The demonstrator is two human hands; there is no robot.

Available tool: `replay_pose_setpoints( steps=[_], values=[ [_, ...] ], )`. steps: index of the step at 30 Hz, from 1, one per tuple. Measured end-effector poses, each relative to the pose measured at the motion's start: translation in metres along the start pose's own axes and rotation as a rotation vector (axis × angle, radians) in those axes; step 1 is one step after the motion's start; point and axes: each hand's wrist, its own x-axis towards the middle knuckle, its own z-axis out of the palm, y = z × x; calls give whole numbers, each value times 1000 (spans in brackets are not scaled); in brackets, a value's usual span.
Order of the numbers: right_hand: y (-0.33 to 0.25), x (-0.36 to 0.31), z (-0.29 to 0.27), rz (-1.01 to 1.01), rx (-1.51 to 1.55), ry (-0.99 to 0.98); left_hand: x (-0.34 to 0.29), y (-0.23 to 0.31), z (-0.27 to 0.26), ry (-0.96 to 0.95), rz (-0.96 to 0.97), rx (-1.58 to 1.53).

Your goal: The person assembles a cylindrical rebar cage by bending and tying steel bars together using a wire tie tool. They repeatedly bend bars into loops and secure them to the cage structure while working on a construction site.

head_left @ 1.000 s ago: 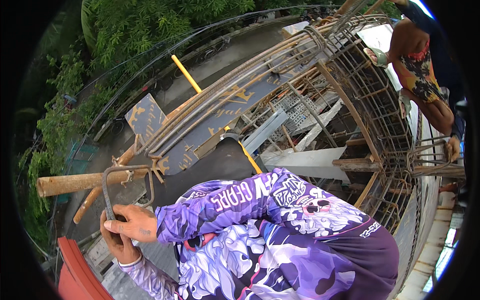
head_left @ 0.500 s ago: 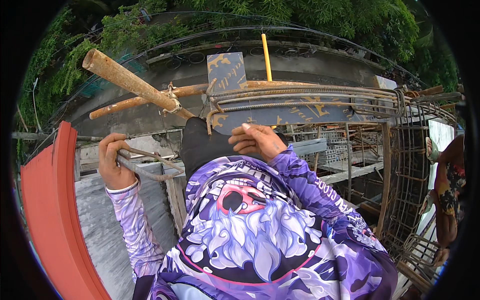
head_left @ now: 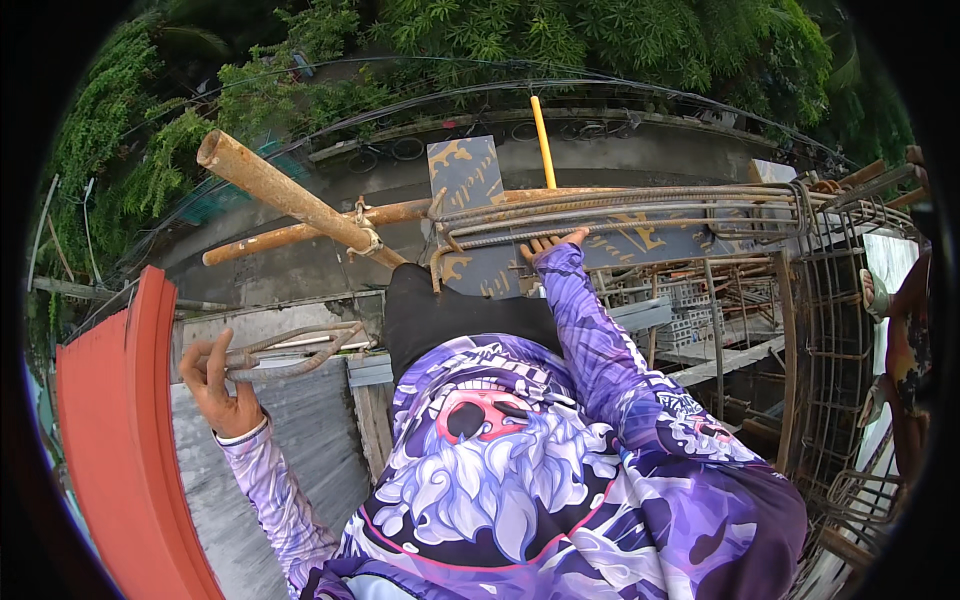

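My left hand (head_left: 225, 385) is closed on one end of a bent steel bar (head_left: 300, 365), a narrow loop whose two arms meet at the far tip. It hangs over grey roofing sheet at the left. Farther forward, my right hand (head_left: 553, 243) lies with fingers apart at the lower edge of a bundle of long ribbed rebar (head_left: 620, 207). Its fingertips touch or nearly touch the lowest rod; a firm grip does not show. A dark printed plywood panel (head_left: 480, 275) lies beneath the rods.
Rusty pipes (head_left: 290, 195) are tied together ahead on the left. A yellow pole (head_left: 543, 140) stands beyond the rods. A red metal edge (head_left: 110, 420) runs down the left. On the right is a rebar cage (head_left: 830, 350), with another person (head_left: 905, 350) beside it. A street lies far below.
My right hand has moved from in front of my body forward and right to the rebar. My left hand still holds the bent bar, its fingers now loosened, and the view has shifted slightly.
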Motion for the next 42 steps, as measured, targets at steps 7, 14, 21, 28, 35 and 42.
replay_pose_setpoints(
  steps=[7,14,21,28,35,42],
  values=[
    [-3,8,26,-36,28,-8,-3,9,-7,-137,65,140],
    [-1,13,39,-85,34,-16,3,-3,-22,-239,223,59],
    [3,21,16,-106,72,-85,-18,-15,-19,-420,-48,-356],
    [1,21,8,-55,38,-195,-20,9,1,-642,-69,-667],
    [5,5,9,-44,175,-281,8,37,-1,-686,-5,-645],
    [-7,-6,30,-147,173,-234,39,23,31,-518,-181,-305]
  ],
)
